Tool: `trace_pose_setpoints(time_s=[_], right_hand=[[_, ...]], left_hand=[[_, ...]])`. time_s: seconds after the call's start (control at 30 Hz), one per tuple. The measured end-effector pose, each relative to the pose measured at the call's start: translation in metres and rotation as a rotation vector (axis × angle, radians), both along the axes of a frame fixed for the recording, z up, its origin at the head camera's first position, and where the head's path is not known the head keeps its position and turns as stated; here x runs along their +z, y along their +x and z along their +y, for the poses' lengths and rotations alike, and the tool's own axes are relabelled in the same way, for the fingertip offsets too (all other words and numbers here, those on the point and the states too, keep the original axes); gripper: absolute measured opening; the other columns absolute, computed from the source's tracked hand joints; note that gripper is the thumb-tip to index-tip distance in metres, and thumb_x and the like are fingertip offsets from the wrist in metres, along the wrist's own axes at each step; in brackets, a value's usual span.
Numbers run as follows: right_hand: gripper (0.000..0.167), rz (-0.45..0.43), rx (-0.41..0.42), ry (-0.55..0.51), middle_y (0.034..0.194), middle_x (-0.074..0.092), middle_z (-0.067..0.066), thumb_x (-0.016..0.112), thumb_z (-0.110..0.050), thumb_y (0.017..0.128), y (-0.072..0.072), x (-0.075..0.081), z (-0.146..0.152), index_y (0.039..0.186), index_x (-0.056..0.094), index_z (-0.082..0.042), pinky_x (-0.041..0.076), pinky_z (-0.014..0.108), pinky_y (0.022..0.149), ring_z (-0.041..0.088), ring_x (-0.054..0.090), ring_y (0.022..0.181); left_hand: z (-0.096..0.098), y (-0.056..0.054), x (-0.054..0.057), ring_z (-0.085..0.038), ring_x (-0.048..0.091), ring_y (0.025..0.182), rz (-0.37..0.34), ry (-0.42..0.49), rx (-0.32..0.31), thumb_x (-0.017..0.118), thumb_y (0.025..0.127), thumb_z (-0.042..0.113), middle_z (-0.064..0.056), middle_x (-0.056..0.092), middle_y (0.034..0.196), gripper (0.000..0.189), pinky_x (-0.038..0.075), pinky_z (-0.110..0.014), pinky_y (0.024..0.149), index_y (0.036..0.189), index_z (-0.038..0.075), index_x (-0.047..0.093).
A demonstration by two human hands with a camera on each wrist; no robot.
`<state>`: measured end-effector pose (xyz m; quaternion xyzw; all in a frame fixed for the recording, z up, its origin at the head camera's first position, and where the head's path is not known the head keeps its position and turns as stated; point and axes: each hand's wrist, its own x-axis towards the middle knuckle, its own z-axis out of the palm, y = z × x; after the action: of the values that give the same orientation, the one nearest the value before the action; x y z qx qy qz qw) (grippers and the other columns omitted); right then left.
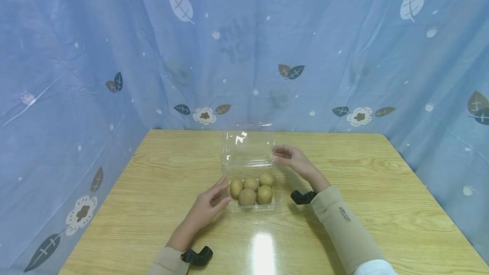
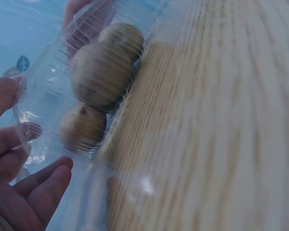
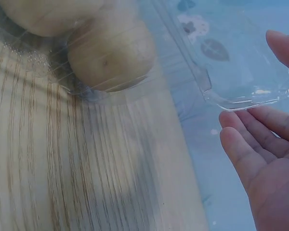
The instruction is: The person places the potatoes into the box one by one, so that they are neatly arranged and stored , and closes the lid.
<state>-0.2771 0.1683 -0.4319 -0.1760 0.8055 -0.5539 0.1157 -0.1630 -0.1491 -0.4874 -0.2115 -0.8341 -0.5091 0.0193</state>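
A clear plastic clamshell box lies on the table with its lid raised at the back. Several round, yellow-brown fruits fill its base; their exact kind is hard to tell. At the base's left side is my left hand, its thumb and fingertips touching the plastic edge in the left wrist view. My right hand is by the lid's right edge. In the right wrist view, its extended fingertips meet the lid's rim from outside, and the thumb is apart from the fingers.
The box rests on a wood-grain table. A blue curtain with leaf and flower prints hangs behind the table and along its sides. Black wrist-worn devices sit at both cuffs.
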Motion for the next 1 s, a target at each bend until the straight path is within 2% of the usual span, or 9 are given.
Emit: trace_pose_setpoints(time_s=[0.3, 0.47, 0.77, 1.0], right_hand=[[0.062, 0.033, 0.019, -0.032, 0.142, 0.045, 0.022, 0.065, -0.021, 0.090, 0.004, -0.002, 0.002, 0.141, 0.039, 0.002, 0.039, 0.049, 0.110, 0.038, 0.044, 0.130], [0.061, 0.053, 0.025, -0.045, 0.142, 0.043, 0.025, 0.064, -0.018, 0.091, 0.009, 0.000, 0.003, 0.141, 0.037, 0.004, 0.036, 0.050, 0.112, 0.040, 0.042, 0.131], [0.055, 0.094, 0.040, -0.063, 0.141, 0.042, 0.028, 0.061, -0.008, 0.092, 0.015, 0.002, 0.003, 0.139, 0.038, 0.006, 0.035, 0.046, 0.113, 0.039, 0.043, 0.130], [0.053, 0.113, 0.047, -0.068, 0.140, 0.043, 0.030, 0.060, -0.007, 0.092, 0.018, -0.003, 0.005, 0.139, 0.040, 0.006, 0.035, 0.046, 0.113, 0.040, 0.044, 0.130]], left_hand=[[0.000, -0.001, -0.001, -0.026, 0.045, 0.130, -0.014, 0.004, -0.005, 0.060, 0.094, 0.030, -0.003, 0.026, 0.156, 0.048, 0.048, -0.028, 0.099, 0.132, 0.002, 0.053], [0.000, 0.000, 0.001, -0.028, 0.046, 0.130, -0.006, -0.002, -0.006, 0.060, 0.094, 0.032, -0.003, 0.026, 0.156, 0.048, 0.048, -0.030, 0.100, 0.133, 0.004, 0.053], [-0.001, -0.002, -0.002, -0.029, 0.044, 0.131, 0.004, 0.024, -0.009, 0.061, 0.093, 0.027, -0.005, 0.027, 0.155, 0.044, 0.048, -0.034, 0.100, 0.131, 0.005, 0.054], [-0.001, -0.001, -0.003, -0.029, 0.043, 0.132, 0.002, 0.011, -0.007, 0.060, 0.093, 0.029, -0.005, 0.026, 0.156, 0.046, 0.047, -0.033, 0.101, 0.132, 0.004, 0.053]])
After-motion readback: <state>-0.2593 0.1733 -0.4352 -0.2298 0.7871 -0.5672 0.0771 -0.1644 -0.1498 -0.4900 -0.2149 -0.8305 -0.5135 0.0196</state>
